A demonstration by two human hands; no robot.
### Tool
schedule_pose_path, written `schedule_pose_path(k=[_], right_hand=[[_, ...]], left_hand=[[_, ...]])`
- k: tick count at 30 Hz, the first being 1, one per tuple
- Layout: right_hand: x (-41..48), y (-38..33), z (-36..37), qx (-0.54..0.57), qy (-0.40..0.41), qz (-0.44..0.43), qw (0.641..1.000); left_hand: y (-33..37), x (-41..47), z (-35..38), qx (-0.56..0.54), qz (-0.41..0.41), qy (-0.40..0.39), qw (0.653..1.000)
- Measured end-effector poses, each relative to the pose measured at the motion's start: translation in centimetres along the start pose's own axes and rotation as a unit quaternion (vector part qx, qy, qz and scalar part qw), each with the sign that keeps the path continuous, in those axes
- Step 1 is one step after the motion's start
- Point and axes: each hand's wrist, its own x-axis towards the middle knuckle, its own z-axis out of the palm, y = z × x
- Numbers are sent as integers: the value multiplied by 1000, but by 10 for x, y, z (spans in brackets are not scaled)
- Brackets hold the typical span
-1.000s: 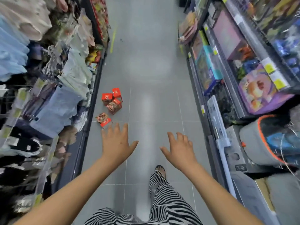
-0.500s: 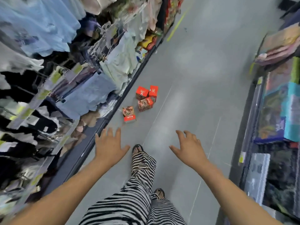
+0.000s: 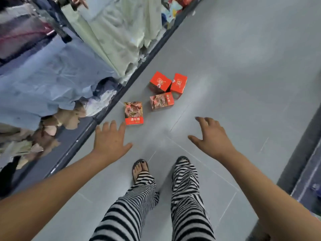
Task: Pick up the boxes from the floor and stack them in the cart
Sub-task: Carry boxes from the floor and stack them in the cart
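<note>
Several small red boxes lie on the grey tiled floor. The nearest box point(image 3: 134, 113) lies flat with a food picture facing up. Behind it a cluster of three touches: a picture-faced box point(image 3: 161, 101), a red box point(image 3: 160, 82) and another red box point(image 3: 179, 83). My left hand point(image 3: 109, 140) is stretched out with straight fingers, its fingertips just short of the nearest box and holding nothing. My right hand point(image 3: 210, 136) hovers to the right of the boxes, fingers spread and slightly bent, also holding nothing. No cart is in view.
A low dark shelf edge point(image 3: 111, 103) runs diagonally along the left, with hanging clothes point(image 3: 52, 75) above it, close to the boxes. Another shelf base point(image 3: 302, 145) borders the right. My feet and striped trousers point(image 3: 184, 188) stand just behind my hands.
The view has dropped lower and closer to the boxes, which look much larger. Both outstretched hands have come nearer to them, the left one almost reaching the nearest box. Both feet now stand side by side.
</note>
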Motion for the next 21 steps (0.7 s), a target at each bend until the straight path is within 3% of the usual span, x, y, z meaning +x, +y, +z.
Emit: schedule_pose_path(k=[4, 9, 16, 21], right_hand=[[112, 21, 66, -34, 3, -69, 997], [242, 34, 152, -79, 38, -185, 979], [372, 17, 242, -222, 146, -353, 897], [399, 8, 254, -263, 220, -387, 856]], left_hand=[[16, 103, 81, -26, -44, 15, 999], [39, 219, 177, -144, -126, 41, 981], [40, 332, 243, -160, -164, 113, 967], [43, 344, 244, -218, -182, 128, 950]])
